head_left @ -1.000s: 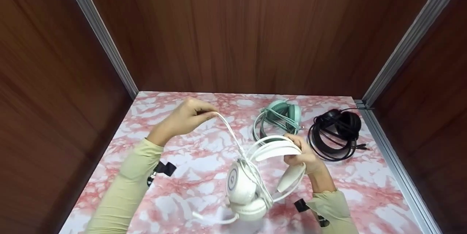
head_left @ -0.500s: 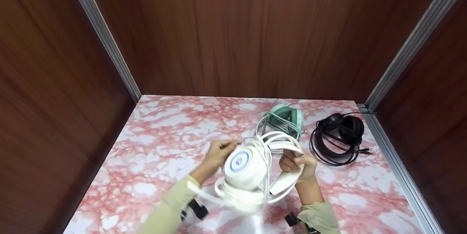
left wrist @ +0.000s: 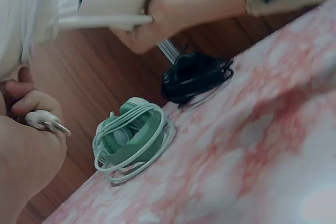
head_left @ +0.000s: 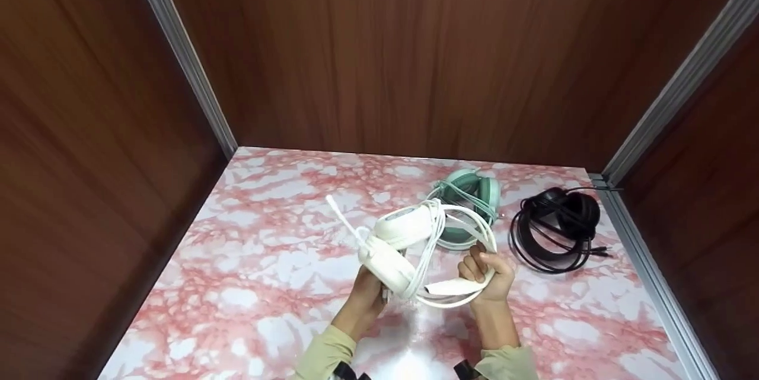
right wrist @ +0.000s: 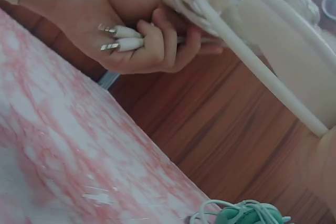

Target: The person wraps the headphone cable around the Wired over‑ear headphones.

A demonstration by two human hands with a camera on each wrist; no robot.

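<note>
A white headset (head_left: 394, 264) with a boom microphone (head_left: 341, 214) is held up above the table, its cable (head_left: 430, 249) wound round the ear cups and headband. My right hand (head_left: 489, 276) grips the headband at its right side. Behind the lower ear cup, my left hand (head_left: 366, 291) is partly hidden in the head view. The right wrist view shows that hand's fingers (right wrist: 157, 45) curled round the cable end, with two metal-tipped audio plugs (right wrist: 123, 44) sticking out. One plug (left wrist: 46, 121) also shows at the fist in the left wrist view.
Green headphones (head_left: 489, 196) with a wound cable lie behind the white headset. Farther right are black headphones (head_left: 578, 214) with their cable coiled. Brown wood-grain panels (head_left: 415, 60) and metal rails (head_left: 646, 285) border the pink-and-white marbled table (head_left: 267, 285).
My left hand has moved right and down from the stretched cable to behind the ear cups. The white headset has tilted, its microphone swinging up to the left. My right hand keeps its grip.
</note>
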